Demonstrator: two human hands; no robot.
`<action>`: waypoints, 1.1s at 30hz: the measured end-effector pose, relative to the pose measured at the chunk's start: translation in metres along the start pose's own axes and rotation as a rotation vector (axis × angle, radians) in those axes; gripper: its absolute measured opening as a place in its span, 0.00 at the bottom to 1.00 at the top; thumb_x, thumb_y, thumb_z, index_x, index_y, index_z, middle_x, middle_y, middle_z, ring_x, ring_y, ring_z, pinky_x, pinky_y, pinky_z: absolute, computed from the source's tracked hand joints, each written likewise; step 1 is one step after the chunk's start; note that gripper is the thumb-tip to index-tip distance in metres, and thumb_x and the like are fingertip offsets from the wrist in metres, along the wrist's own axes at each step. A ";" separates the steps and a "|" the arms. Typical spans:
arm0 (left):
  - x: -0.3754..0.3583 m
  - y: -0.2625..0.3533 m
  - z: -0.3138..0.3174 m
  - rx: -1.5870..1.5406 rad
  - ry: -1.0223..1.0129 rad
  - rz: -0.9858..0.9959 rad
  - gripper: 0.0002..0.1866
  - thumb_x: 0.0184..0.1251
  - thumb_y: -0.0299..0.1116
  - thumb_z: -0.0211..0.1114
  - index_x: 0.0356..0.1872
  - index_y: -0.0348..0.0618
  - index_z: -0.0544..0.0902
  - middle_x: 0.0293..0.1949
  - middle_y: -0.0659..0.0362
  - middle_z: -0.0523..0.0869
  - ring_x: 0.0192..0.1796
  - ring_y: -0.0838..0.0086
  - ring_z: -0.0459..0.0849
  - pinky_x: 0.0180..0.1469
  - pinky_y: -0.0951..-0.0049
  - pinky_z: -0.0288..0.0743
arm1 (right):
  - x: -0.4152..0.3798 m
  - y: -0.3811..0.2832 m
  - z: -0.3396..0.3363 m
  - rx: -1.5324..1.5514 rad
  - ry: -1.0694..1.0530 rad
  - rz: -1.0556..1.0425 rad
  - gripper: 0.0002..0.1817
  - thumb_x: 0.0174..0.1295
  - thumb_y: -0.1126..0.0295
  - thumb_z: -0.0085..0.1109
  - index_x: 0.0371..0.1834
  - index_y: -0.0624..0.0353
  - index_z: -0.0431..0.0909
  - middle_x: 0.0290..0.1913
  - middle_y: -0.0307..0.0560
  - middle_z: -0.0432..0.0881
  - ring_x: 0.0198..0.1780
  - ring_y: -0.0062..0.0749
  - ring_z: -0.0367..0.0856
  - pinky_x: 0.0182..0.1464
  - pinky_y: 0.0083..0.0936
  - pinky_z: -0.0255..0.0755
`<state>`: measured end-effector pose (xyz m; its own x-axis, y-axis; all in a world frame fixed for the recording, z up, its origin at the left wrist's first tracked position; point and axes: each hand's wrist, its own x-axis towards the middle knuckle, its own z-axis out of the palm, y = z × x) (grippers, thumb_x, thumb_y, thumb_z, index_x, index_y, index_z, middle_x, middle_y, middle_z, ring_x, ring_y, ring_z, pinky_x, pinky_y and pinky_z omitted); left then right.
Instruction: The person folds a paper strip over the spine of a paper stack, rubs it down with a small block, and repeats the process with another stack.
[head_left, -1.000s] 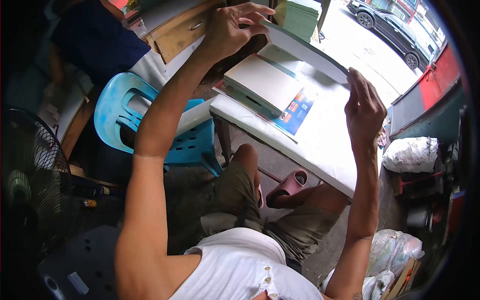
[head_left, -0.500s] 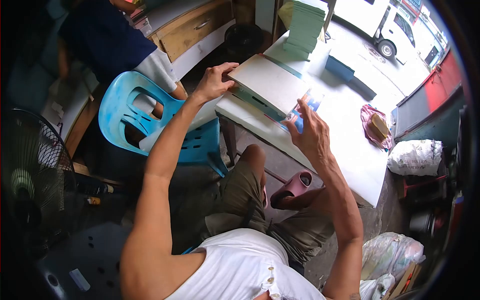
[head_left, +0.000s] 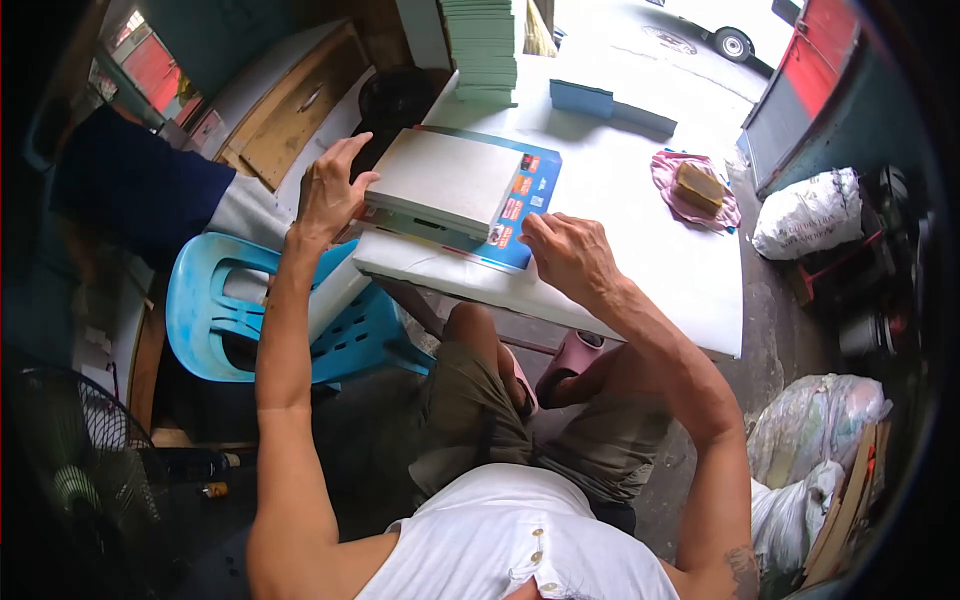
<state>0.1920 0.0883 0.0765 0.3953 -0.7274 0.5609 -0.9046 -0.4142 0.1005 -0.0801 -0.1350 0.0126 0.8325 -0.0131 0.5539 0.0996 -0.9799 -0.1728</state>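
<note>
A flat, pale grey rectangular block (head_left: 445, 178) lies on a blue printed sheet (head_left: 541, 180) at the left end of the white table. A dark slot shows along the block's near side. My left hand (head_left: 333, 192) is at the block's left edge, fingers stretched and thumb apart. At the sheet's right edge, my right hand (head_left: 572, 252) has its fingers curled together on the border. Its fingertips are partly hidden. Colourful pictures and a small square code are printed on the uncovered strip of the sheet.
A tall stack of pale green sheets (head_left: 481, 50) stands on the white table (head_left: 640, 270). Farther right are a blue-grey bar (head_left: 612, 106) and a brown block (head_left: 699, 188) on a pink cloth. A blue chair (head_left: 205, 300), a seated person (head_left: 140, 185) and a fan (head_left: 85, 450) are leftward.
The view has turned, so the table appears farther left. My right hand has gone from raised, spread fingers to curled fingers at the sheet's edge. My left hand stays by the block.
</note>
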 end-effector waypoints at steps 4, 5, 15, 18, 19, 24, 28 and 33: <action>0.060 0.070 0.000 -0.125 -0.005 0.224 0.28 0.61 0.31 0.77 0.64 0.42 0.81 0.58 0.46 0.87 0.57 0.52 0.87 0.62 0.58 0.81 | -0.021 0.057 -0.015 -0.101 0.085 -0.092 0.07 0.59 0.70 0.72 0.34 0.56 0.82 0.26 0.41 0.82 0.29 0.33 0.84 0.30 0.32 0.78; 0.076 0.090 0.006 -0.108 -0.026 0.307 0.28 0.63 0.35 0.76 0.64 0.43 0.81 0.58 0.48 0.87 0.57 0.54 0.88 0.62 0.59 0.81 | -0.025 0.066 -0.021 -0.150 0.078 -0.093 0.06 0.60 0.69 0.72 0.35 0.56 0.84 0.27 0.40 0.83 0.31 0.31 0.84 0.30 0.31 0.78; 0.249 0.261 0.176 -0.036 -0.360 0.557 0.37 0.58 0.50 0.78 0.69 0.51 0.78 0.65 0.50 0.82 0.68 0.57 0.79 0.72 0.58 0.75 | -0.031 0.074 -0.013 -0.098 0.214 -0.049 0.08 0.63 0.66 0.67 0.34 0.58 0.80 0.33 0.43 0.83 0.38 0.34 0.83 0.33 0.31 0.80; 0.274 0.287 0.213 -0.003 -0.437 0.476 0.42 0.55 0.53 0.80 0.72 0.53 0.75 0.69 0.51 0.78 0.71 0.58 0.76 0.75 0.58 0.72 | -0.031 0.077 -0.015 -0.051 0.213 0.022 0.08 0.63 0.66 0.67 0.35 0.58 0.80 0.33 0.43 0.82 0.38 0.35 0.82 0.33 0.32 0.80; 0.279 0.292 0.224 0.013 -0.451 0.452 0.43 0.54 0.54 0.80 0.73 0.54 0.75 0.70 0.51 0.77 0.72 0.58 0.75 0.75 0.58 0.71 | -0.031 0.077 -0.014 -0.050 0.223 0.035 0.08 0.63 0.66 0.67 0.34 0.57 0.79 0.34 0.43 0.82 0.39 0.35 0.82 0.33 0.32 0.79; 0.305 0.288 0.265 0.048 -0.550 0.441 0.37 0.52 0.52 0.81 0.66 0.60 0.80 0.64 0.53 0.83 0.70 0.58 0.78 0.73 0.56 0.71 | -0.029 0.079 -0.009 -0.004 0.178 0.067 0.09 0.64 0.65 0.66 0.40 0.59 0.82 0.36 0.45 0.84 0.42 0.37 0.84 0.36 0.33 0.81; 0.319 0.275 0.266 -0.047 -0.519 0.545 0.32 0.53 0.49 0.81 0.60 0.54 0.85 0.59 0.51 0.86 0.63 0.57 0.83 0.67 0.57 0.75 | -0.028 0.079 -0.005 0.035 0.136 0.097 0.10 0.64 0.66 0.64 0.44 0.59 0.81 0.37 0.46 0.85 0.43 0.38 0.85 0.37 0.34 0.82; 0.330 0.271 0.258 -0.154 -0.358 0.551 0.21 0.62 0.37 0.74 0.58 0.49 0.87 0.53 0.50 0.90 0.57 0.59 0.88 0.63 0.60 0.80 | -0.026 0.081 -0.005 0.046 0.075 0.133 0.12 0.64 0.66 0.64 0.47 0.58 0.79 0.39 0.48 0.86 0.45 0.39 0.86 0.37 0.36 0.82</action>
<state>0.1180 -0.4053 0.0766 -0.1255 -0.9576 0.2594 -0.9912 0.1323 0.0087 -0.0966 -0.2148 -0.0116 0.7974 -0.1584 0.5824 0.0176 -0.9585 -0.2847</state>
